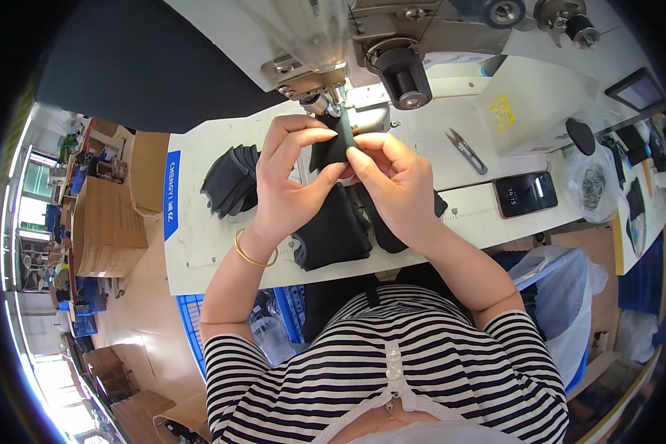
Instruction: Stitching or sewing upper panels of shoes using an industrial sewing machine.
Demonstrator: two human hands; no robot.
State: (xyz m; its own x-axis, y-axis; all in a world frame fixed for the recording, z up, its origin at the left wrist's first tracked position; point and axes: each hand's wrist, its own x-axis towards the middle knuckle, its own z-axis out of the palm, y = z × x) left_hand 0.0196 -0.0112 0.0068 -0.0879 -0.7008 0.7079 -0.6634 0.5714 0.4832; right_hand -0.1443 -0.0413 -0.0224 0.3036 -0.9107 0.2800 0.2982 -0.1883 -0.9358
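Both hands work at a small black fabric piece (334,148) under the needle area of a sewing machine (322,92). My left hand (292,166) pinches its left side, with thumb and fingertips on the cloth. My right hand (396,181) grips its right edge between thumb and forefinger. The far end of the piece lies close to the presser foot; whether it is under it I cannot tell. Below my hands lies a stack of black fabric pieces (333,233), with more pieces partly hidden behind my right hand. Another fanned stack (231,181) sits to the left.
Thread snips (467,151) and a dark phone (525,194) lie on the white table (222,255) at right. Beyond stands a translucent bin (533,103); a plastic bag (592,185) is near the edge. Blue baskets (191,325) stand below. Cardboard boxes (107,226) are at left.
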